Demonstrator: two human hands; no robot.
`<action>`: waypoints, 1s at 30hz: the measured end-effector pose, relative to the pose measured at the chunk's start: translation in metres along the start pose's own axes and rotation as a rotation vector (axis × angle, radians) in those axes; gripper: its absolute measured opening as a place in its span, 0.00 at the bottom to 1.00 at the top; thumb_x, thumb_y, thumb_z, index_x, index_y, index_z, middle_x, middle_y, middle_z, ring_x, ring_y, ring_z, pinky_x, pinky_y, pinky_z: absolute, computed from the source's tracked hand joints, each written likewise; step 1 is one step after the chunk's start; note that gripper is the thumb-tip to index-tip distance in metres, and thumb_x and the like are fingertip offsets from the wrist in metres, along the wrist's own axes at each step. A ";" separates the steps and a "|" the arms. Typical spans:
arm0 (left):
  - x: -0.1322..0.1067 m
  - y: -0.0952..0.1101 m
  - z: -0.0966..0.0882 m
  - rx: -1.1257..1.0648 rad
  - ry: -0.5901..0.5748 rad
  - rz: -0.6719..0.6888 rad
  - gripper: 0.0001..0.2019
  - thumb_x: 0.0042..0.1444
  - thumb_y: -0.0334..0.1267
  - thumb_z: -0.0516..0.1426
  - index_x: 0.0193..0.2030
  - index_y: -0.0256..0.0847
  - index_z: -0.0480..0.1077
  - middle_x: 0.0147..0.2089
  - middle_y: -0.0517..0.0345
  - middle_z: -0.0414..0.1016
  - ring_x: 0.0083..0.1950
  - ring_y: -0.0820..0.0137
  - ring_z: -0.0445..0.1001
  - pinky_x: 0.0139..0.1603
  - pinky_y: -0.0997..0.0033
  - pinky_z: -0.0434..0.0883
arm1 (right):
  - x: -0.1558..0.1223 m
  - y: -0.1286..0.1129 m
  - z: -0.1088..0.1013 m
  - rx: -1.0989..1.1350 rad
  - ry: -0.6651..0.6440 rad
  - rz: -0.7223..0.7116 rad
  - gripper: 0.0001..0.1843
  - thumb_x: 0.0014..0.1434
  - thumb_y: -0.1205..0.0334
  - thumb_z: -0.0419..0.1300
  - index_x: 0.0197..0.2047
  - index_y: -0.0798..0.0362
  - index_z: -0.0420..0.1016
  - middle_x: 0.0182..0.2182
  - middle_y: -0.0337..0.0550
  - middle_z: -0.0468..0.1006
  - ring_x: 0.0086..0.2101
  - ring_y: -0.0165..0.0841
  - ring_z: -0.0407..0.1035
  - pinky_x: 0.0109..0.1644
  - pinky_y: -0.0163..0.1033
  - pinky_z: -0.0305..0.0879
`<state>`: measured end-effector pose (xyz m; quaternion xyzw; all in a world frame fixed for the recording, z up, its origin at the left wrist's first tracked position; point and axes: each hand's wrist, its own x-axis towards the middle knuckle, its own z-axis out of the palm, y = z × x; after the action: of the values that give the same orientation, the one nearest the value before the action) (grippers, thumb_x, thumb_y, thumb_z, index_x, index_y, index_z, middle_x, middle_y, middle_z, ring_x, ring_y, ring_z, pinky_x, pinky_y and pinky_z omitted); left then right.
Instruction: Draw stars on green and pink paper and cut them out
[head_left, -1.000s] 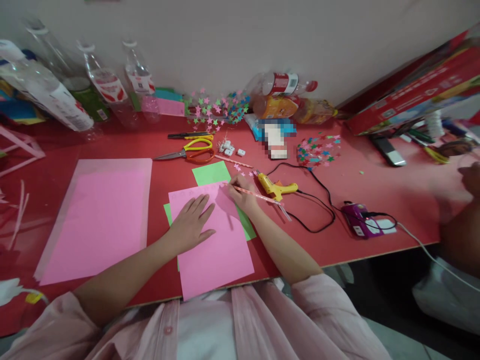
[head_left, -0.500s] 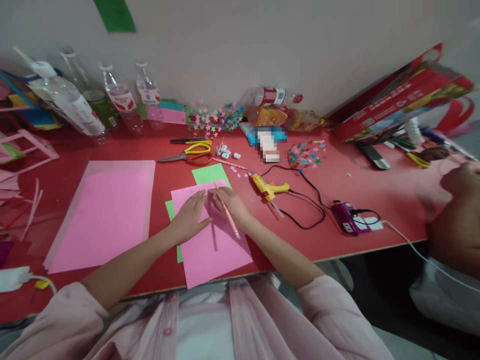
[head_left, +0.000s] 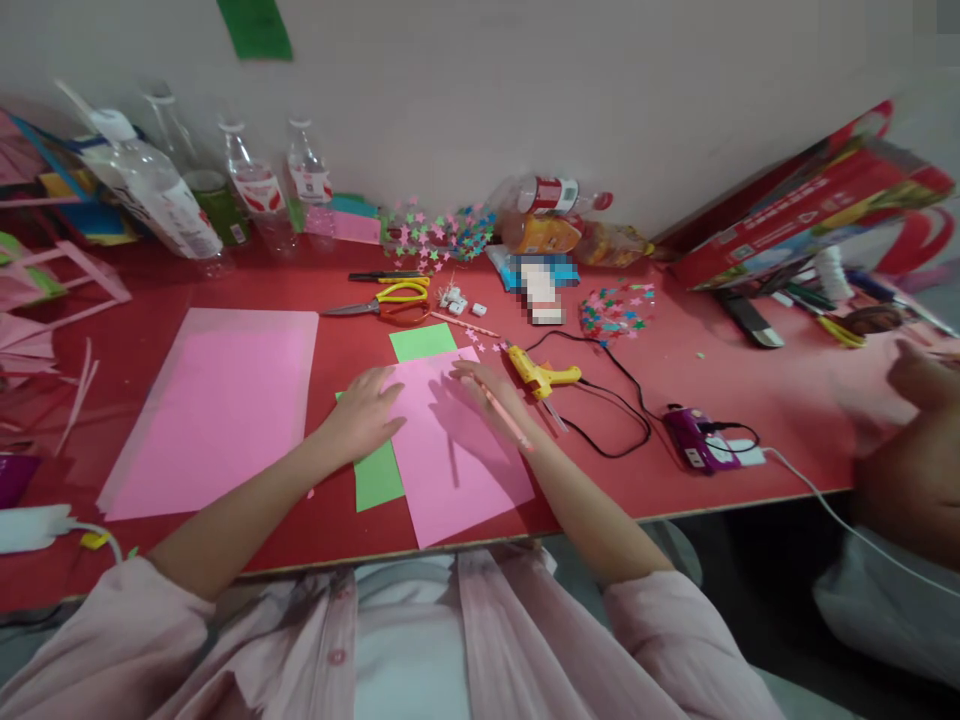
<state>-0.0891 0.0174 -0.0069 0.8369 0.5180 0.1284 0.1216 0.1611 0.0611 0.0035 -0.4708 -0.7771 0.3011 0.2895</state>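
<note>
A pink sheet of paper (head_left: 463,480) lies slightly askew over green paper (head_left: 379,476) near the table's front edge. My left hand (head_left: 366,415) rests at the pink sheet's left edge, palm down with fingers spread and nothing held. Over the sheet's upper right part is my right hand (head_left: 487,392), with a pink pencil (head_left: 504,414) held in it, its back end slanting toward me. The pencil's tip is hidden by the fingers. Another larger pink sheet (head_left: 217,410) lies on the left.
Behind the paper lie yellow-handled scissors (head_left: 386,304) and small white pieces (head_left: 454,300). A yellow glue gun (head_left: 541,374) trails a black cord to a purple power socket (head_left: 697,438). Bottles (head_left: 259,195) stand along the wall. Another person's arm (head_left: 919,450) is at the right.
The pink sheet has shifted right, uncovering more green paper. My hands have moved apart, the left one leftward and the right one rightward with the pencil. The camera view has shifted slightly.
</note>
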 end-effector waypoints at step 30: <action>0.005 -0.035 0.002 -0.120 0.075 -0.195 0.21 0.53 0.44 0.57 0.53 0.42 0.65 0.66 0.45 0.57 0.70 0.53 0.50 0.69 0.44 0.48 | 0.038 -0.035 0.080 0.237 -0.126 0.163 0.09 0.50 0.57 0.55 0.23 0.50 0.61 0.18 0.34 0.65 0.21 0.26 0.57 0.25 0.33 0.52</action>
<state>-0.1160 0.0367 -0.0203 0.7685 0.5924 0.1777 0.1639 0.0686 0.0669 -0.0166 -0.4747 -0.7121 0.4422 0.2683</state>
